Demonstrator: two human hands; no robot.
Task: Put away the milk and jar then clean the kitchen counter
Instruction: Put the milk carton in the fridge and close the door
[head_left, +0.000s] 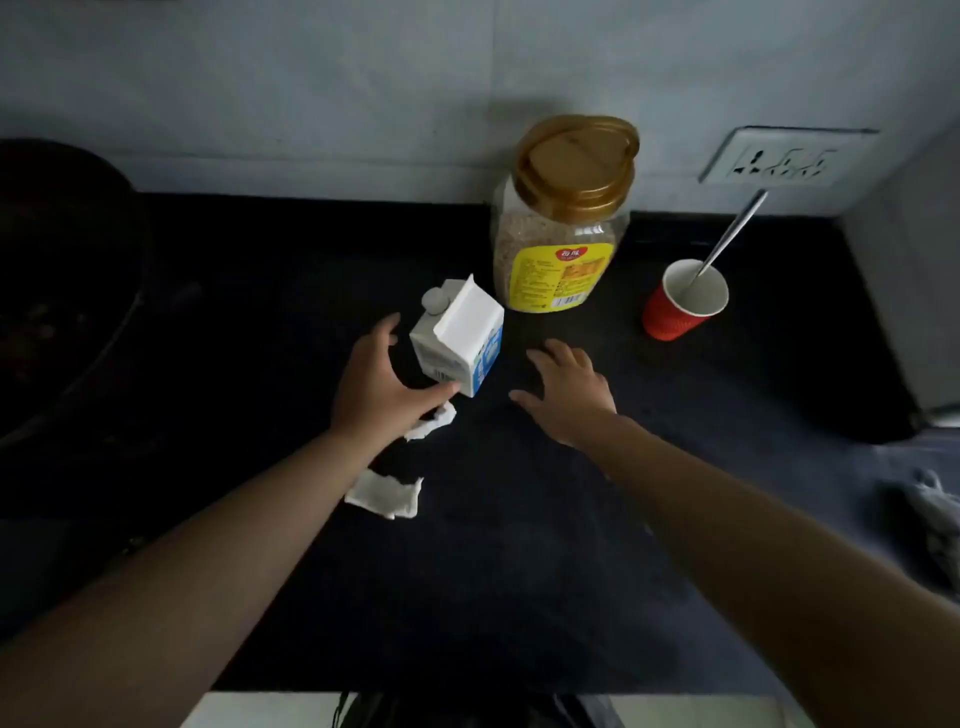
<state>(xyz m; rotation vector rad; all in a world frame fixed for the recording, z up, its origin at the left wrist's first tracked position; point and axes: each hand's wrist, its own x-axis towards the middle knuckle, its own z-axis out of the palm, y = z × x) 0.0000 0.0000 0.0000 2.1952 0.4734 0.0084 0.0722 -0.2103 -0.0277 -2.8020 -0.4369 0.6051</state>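
Head view, looking down on a dark kitchen counter, suggests that the first step of the task is in hand: the milk is being reached for. The milk carton stands upright near the middle of the counter. The jar of grain, capped by a gold lid, stands just behind it to the right, close to the wall. The left hand is spread wide at the carton's left side, with the fingers extended toward its far face and the thumb laid at its lower near corner. Contact seems to be made there, but no closed grip is seen. The right hand is held with fingers apart and relaxed, to the right of the carton and in front of the jar, and nothing is held in it. Whether it rests on the counter or hovers above it cannot be told. Neither milk nor jar has been put away, and the cleaning is judged not begun. Two crumpled pieces of white paper lie on the counter, one just under the left hand and the other beside the left forearm. A red cup with a spoon in it stands well to the right. For the next move, fingers and thumb would need to be closed across the carton firmly enough for a lift, while the jar could be taken by the right hand.
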